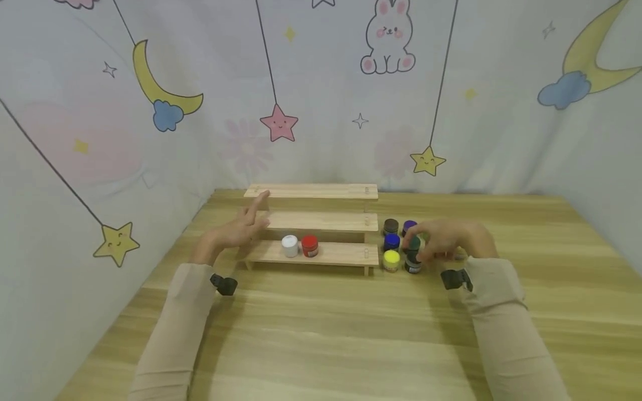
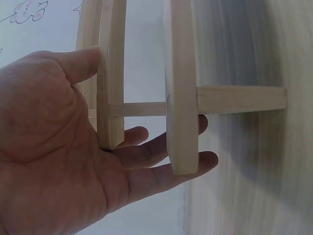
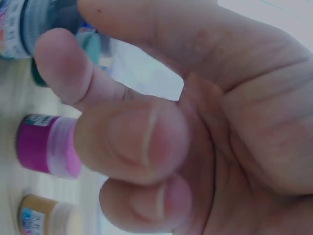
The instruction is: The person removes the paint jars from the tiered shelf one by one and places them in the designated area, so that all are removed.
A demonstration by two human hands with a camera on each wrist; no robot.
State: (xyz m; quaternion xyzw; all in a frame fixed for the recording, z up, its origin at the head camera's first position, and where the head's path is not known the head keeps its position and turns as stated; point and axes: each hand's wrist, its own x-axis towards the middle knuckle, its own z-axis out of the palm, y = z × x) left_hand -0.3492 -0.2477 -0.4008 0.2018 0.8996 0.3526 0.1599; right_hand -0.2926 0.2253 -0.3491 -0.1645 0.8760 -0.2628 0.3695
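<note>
A three-tier wooden rack [image 1: 331, 253] stands on the table, with a white paint jar [image 1: 290, 245] and a red paint jar [image 1: 310, 245] on its lowest shelf. My left hand [image 1: 236, 229] holds the rack's left end. In the left wrist view its thumb lies on a shelf edge [image 2: 111, 98] and the fingers reach behind the lower shelf [image 2: 182, 98]. Over the jars right of the rack, my right hand [image 1: 448, 236] has bent, parted fingers. Its thumb and index finger are nearest a dark jar [image 3: 49, 22]; contact is unclear.
Near the right hand stand yellow [image 1: 391, 260], blue [image 1: 392, 242], brown [image 1: 390, 226] and purple [image 1: 409, 227] jars. A magenta jar [image 3: 36, 144] and an ochre jar [image 3: 36, 215] show in the right wrist view. Behind the table [image 1: 326, 328] hangs a patterned cloth [image 1: 331, 83].
</note>
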